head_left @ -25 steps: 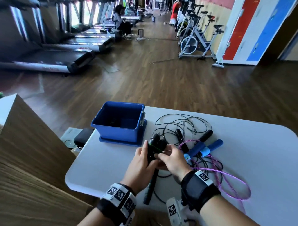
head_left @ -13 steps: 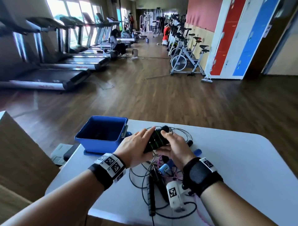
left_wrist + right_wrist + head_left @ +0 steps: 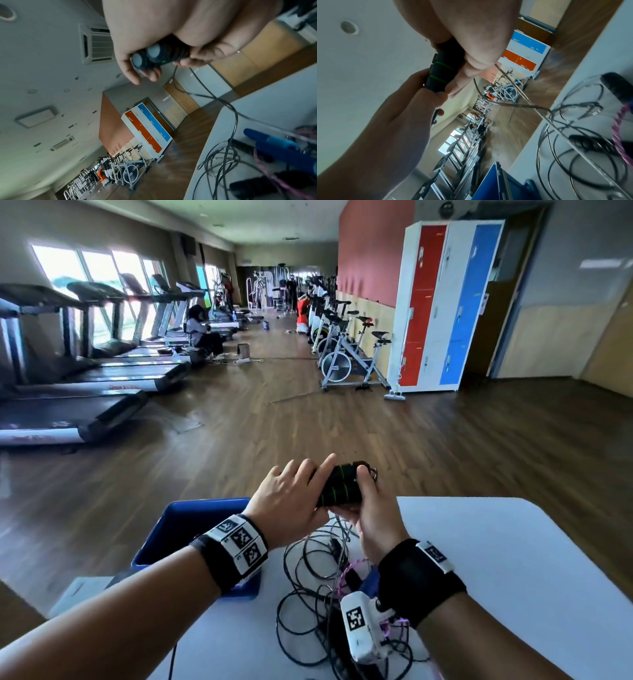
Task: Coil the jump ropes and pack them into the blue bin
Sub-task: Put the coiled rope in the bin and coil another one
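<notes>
Both hands hold a pair of black jump rope handles (image 3: 342,487) with green rings, side by side, raised above the table's far edge. My left hand (image 3: 291,498) wraps them from the left, fingers curled round their ends (image 3: 147,56). From the right, my right hand (image 3: 370,508) grips them, thumb on top (image 3: 441,73). Their thin steel cable (image 3: 202,93) hangs down to a tangle of black cords (image 3: 315,559) on the table. The blue bin (image 3: 191,529) stands under my left forearm. A purple rope (image 3: 346,573) and blue handles (image 3: 274,143) lie in the tangle.
The white table (image 3: 496,559) ends just beyond the bin, with wood floor (image 3: 308,433) past it. Treadmills (image 3: 85,412) line the left, exercise bikes (image 3: 346,361) and lockers (image 3: 442,302) the right. Another black handle (image 3: 618,86) lies by the cords.
Both hands have lifted the black handles up and forward off the table. The cable now trails from them down to the pile. The head view has tilted upward.
</notes>
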Demonstrator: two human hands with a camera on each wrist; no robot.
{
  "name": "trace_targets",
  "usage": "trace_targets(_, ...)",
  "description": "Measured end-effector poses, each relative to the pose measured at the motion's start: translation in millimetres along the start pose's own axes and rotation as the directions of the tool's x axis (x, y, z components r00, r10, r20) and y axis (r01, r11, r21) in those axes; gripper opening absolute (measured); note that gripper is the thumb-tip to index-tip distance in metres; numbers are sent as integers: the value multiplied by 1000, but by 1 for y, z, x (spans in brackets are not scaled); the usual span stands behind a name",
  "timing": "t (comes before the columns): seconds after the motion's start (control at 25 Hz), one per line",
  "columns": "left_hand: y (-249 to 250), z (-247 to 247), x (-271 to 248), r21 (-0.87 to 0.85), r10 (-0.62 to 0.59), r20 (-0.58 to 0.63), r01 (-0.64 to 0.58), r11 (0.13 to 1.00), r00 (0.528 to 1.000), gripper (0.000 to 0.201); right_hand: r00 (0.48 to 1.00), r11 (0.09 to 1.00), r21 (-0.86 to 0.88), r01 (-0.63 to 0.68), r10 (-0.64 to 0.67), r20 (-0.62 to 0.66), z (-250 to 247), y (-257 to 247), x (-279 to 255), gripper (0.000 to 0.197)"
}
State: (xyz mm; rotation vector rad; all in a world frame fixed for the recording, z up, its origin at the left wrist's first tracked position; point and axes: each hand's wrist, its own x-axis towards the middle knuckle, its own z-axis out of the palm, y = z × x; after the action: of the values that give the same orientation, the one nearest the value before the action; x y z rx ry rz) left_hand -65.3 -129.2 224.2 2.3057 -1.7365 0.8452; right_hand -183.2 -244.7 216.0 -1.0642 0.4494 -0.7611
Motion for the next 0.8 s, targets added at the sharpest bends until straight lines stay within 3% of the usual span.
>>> trace_targets(0.08,-14,3,7,2,37,-23,-37,999,999,80,1000,999,-46,23,-23,2,6,-3,1,32)
trace_targets(0.16,-28,2,14,12,60,-24,-60,998,998,87,998,994,-107,-32,38,55,6,-10,0,36)
trace_targets(0.24,-38,-2,20,7,80,-33,-80,997,996,85,991,941,-332,-60,95,92,-5,-23,-1,49)
trace_targets(0.28,-42,-4,21,7,88,-43,-88,996,995,83,995,862,-507,12,38,88,-16,-31,1,54)
trace_targets(0.32,-45,-6,22,11,96,-54,-95,995,994,81,992,727,-675,125,-96,81,-28,-38,6,51)
trace_targets(0.36,-46,-7,23,13,102,-56,-101,995,993,80,966,593,-775,219,-246,85,-36,-45,9,44)
trace_targets(0.4,-43,-9,24,12,104,-51,-104,995,993,80,934,539,-792,288,-339,109,-39,-52,11,35)
trace_targets(0.44,-37,-10,26,14,109,-49,-108,994,993,80,918,539,-769,344,-364,156,-38,-56,13,29)
trace_targets(0.52,-23,-12,31,24,124,-61,-122,992,990,78,917,642,-658,394,-329,227,-30,-52,18,28)
trace_targets(0.64,-1,-18,38,51,93,-61,-90,995,994,75,937,778,-524,346,-321,141,-23,-39,27,29)
trace_targets(0.8,19,-23,43,133,61,-62,-53,990,996,75,920,752,-555,354,-386,63,-30,-38,35,28)
